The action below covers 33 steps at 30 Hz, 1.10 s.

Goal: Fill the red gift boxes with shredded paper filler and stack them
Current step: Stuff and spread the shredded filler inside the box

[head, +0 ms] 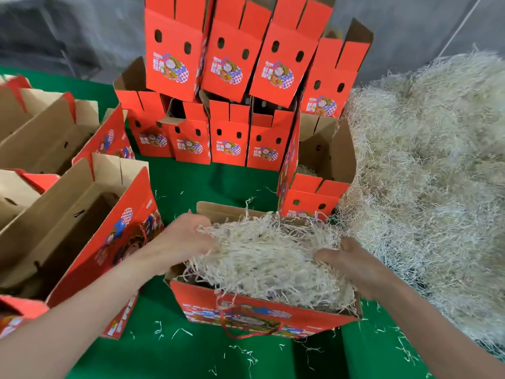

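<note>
Red cardboard box [259, 315] sits right in front of us on the green cloth [205, 181]. Its top is open, w/ a big wad of shredded paper [267, 258] heaped over the mouth and spilling past the rim. Our left hand [180, 242] grips the wad at its left edge, fingers dug into the strands. Our right hand [347, 261] has its fingers curled on the right edge. Both hands are over the opening, so we judge we're mid-fill: stuffing, not yet stacking. How much paper is already down inside we can't tell, since the wad hides it.

To the right lies the loose pile [431, 173] of the same paper, near the box. Behind stands the stack of boxes [226, 77], two tiers high. Empty boxes [90, 228] wait at left, tops open.

Next move, as we read it: press the wad down below the rim, tuck stray strands in at the corners, let go, then carry the box to the stack. That prob. needs even pressure from both sides, because cardboard walls flex. We'd also watch the rope handle [251, 328] on the front so it doesn't snag.
</note>
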{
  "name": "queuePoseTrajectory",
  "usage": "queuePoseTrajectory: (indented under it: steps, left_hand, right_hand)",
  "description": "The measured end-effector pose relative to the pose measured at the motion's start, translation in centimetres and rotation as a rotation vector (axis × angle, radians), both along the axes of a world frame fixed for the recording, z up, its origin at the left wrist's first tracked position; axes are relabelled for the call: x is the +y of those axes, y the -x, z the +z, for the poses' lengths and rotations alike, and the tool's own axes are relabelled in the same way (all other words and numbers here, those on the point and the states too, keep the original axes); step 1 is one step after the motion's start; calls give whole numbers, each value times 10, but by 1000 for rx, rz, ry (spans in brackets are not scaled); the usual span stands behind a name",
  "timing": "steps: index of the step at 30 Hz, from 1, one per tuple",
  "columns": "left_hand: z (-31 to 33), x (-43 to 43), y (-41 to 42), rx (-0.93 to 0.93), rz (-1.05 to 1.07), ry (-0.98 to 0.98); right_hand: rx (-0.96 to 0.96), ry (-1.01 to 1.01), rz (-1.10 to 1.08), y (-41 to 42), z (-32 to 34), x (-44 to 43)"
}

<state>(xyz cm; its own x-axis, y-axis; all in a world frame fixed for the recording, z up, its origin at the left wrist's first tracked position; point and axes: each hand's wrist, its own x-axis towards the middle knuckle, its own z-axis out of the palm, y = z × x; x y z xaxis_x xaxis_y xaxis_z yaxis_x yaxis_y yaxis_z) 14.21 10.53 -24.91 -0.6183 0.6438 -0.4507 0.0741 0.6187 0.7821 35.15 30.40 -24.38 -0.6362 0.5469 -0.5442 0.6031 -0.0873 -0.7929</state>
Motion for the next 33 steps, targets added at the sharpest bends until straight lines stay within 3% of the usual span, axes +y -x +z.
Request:
queuePoseTrajectory:
  steps: [2, 3, 4, 8, 11, 16, 21, 27, 29, 33]
  left_hand:
    - [1, -2, 0, 287, -88, 11]
    - [2, -1, 0, 300, -107, 21]
    - [5, -1, 0, 212, -115, 24]
    - [15, 1, -6, -460, -122, -109]
    - [13, 6, -9, -724, -63, -258]
    - [0, 32, -32, -511, -18, -205]
    - [0, 20, -9, -743, 208, -331]
    - [-2, 11, -4, -600, 285, -334]
    - [2, 9, -1, -478, 185, -316]
    - [4, 13, -24, -448, -239, -225]
  right_hand:
    - [39, 27, -23, -3, 1, 1]
    - [59, 44, -26, -4, 0, 3]
    - [76, 61, -13, -5, 0, 2]
    - [58, 192, 132, 4, 1, -9]
    - [27, 165, 199, 17, -5, -18]
    - [17, 155, 207, 49, -10, -38]
    - [-52, -18, 120, 46, -17, -31]
    - [-75, 30, 49, 26, -24, -15]
    - [3, 127, 29, 23, -26, -8]
    - [69, 259, 116, 36, -21, -23]
